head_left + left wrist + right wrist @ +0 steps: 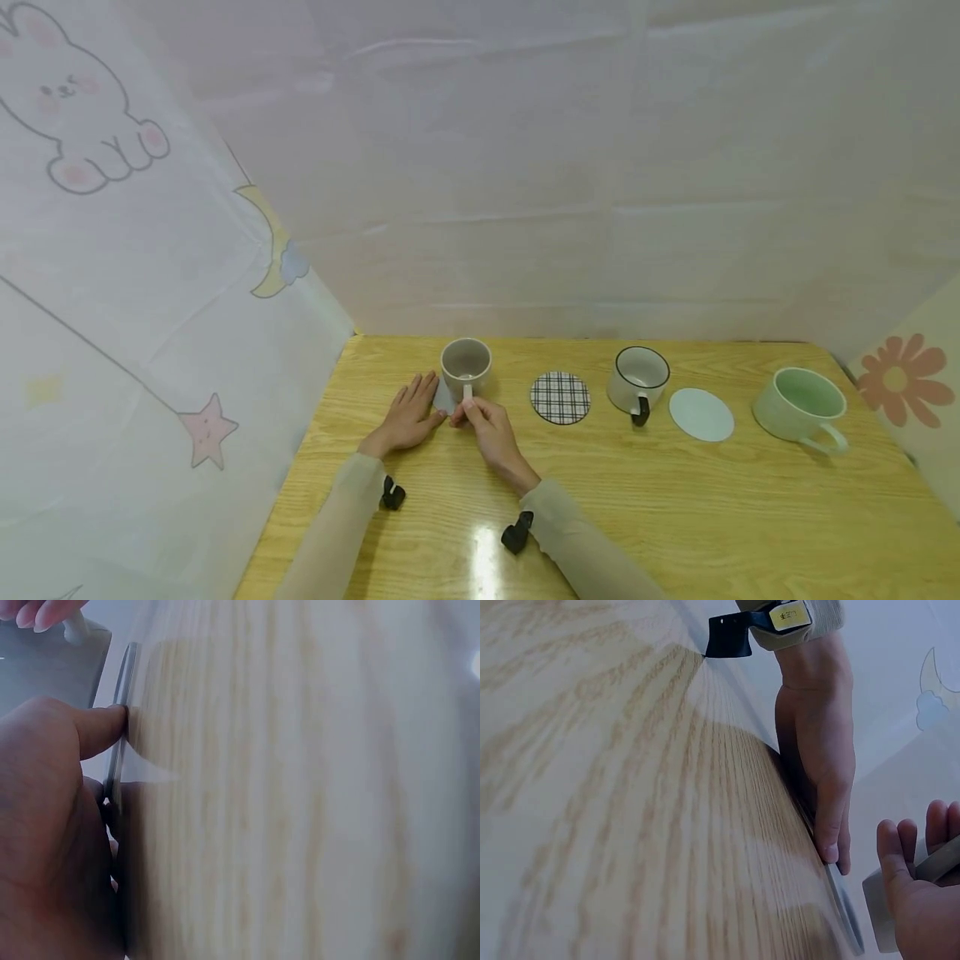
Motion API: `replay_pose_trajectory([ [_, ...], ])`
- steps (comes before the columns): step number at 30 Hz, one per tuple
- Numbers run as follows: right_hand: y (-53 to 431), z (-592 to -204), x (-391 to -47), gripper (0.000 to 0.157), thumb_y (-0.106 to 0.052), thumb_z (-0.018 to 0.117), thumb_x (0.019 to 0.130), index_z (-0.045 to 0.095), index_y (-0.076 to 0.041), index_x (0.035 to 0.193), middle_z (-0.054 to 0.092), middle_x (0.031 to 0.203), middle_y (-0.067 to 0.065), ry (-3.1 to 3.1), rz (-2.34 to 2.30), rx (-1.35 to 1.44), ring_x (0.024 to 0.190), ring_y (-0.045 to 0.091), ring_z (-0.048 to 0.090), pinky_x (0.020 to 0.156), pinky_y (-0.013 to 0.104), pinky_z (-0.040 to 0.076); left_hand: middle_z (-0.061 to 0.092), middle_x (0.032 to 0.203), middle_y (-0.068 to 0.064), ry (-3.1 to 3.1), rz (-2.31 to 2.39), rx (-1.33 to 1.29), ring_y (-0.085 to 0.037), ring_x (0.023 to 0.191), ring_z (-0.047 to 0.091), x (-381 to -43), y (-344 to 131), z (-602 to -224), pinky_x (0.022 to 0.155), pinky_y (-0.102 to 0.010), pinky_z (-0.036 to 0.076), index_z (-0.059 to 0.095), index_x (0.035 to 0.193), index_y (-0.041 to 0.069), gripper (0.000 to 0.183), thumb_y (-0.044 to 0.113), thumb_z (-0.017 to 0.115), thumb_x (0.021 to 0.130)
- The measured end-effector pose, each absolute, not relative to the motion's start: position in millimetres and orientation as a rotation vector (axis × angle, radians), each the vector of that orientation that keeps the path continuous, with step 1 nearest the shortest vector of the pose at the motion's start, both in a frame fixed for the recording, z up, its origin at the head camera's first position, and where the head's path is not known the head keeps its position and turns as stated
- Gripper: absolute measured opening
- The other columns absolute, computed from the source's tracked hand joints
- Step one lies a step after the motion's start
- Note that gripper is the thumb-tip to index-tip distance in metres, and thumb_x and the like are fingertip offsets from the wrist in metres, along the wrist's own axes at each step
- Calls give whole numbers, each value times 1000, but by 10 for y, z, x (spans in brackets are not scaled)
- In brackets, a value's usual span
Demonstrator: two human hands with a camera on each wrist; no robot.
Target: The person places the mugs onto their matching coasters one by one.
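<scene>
A light grey mug (pixel 467 367) is held by its handle in my right hand (pixel 491 437), thumb and fingers pinching it. In the right wrist view a narrow gap shows between the mug (pixel 881 915) and the round coaster (pixel 844 907), so the mug hangs just above it. The mug hides most of this pale coaster (pixel 442 397) in the head view. My left hand (pixel 407 417) lies flat on the table left of the coaster, fingers straight. Its thumb (pixel 103 731) touches the coaster's edge in the left wrist view.
To the right stand a plaid coaster (pixel 560 397), a white mug with a black rim and handle (pixel 637 381), a plain pale coaster (pixel 701 414) and a light green mug (pixel 798 406). The wooden table (pixel 675 508) meets sheet-covered walls at the back and sides.
</scene>
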State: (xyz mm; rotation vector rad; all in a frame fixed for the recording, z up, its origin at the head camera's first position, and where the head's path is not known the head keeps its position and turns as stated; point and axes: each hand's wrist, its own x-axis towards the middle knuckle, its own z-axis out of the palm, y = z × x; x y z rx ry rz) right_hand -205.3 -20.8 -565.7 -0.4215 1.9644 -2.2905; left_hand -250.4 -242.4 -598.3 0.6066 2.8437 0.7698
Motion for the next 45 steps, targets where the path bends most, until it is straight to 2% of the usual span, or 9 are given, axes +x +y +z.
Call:
replay_pose_trajectory([
  [4, -220, -5676, -2060, 42, -16, 46, 116, 69, 15, 99, 70, 104, 33, 1974, -2284, -427, 97, 29, 72, 96, 48, 63, 12, 179, -21, 2835, 768, 589, -47, 165, 4, -2508, -2425, -5991, 132, -68, 4, 18, 169, -3, 78, 40, 49, 112],
  [13, -243, -5701, -2089, 43, -16, 46, 116, 69, 16, 100, 68, 104, 36, 1941, -2300, -455, 99, 39, 71, 98, 60, 60, 12, 180, -14, 2845, 771, 571, -41, 167, 4, -2539, -2451, -6041, 134, -64, 4, 18, 171, 3, 78, 44, 50, 112],
  [22, -279, -5717, -2118, 41, -14, 46, 115, 70, 15, 98, 70, 102, 34, 1946, -2303, -465, 96, 32, 71, 97, 60, 59, 16, 180, -14, 2863, 811, 590, -42, 166, 6, -2625, -2457, -6085, 133, -66, 5, 18, 172, 9, 79, 42, 54, 109],
  [31, -310, -5709, -2099, 45, -18, 45, 117, 68, 17, 101, 68, 108, 37, 1907, -2285, -480, 105, 49, 69, 102, 64, 57, 25, 176, -18, 2819, 999, 607, -53, 162, 13, -2557, -2460, -5976, 129, -74, 6, 30, 169, 6, 76, 38, 61, 106],
  [35, -303, -5703, -2117, 44, -17, 45, 116, 67, 18, 102, 68, 108, 38, 1900, -2292, -481, 105, 52, 68, 101, 65, 57, 24, 177, -15, 2820, 993, 601, -50, 164, 11, -2595, -2458, -5988, 131, -71, 5, 28, 170, 8, 77, 38, 60, 107],
  [40, -305, -5722, -2126, 43, -16, 46, 116, 68, 17, 101, 69, 107, 37, 1926, -2292, -473, 103, 46, 71, 100, 62, 58, 22, 178, -14, 2817, 982, 598, -47, 165, 9, -2622, -2451, -6007, 132, -68, 3, 27, 170, 7, 76, 34, 61, 107],
  [45, -352, -5765, -2111, 43, -16, 46, 116, 68, 17, 101, 69, 107, 37, 1932, -2274, -488, 98, 30, 72, 99, 58, 60, 26, 175, -21, 2814, 993, 595, -54, 162, 12, -2560, -2465, -5956, 130, -72, 7, 32, 167, 1, 74, 29, 64, 106],
])
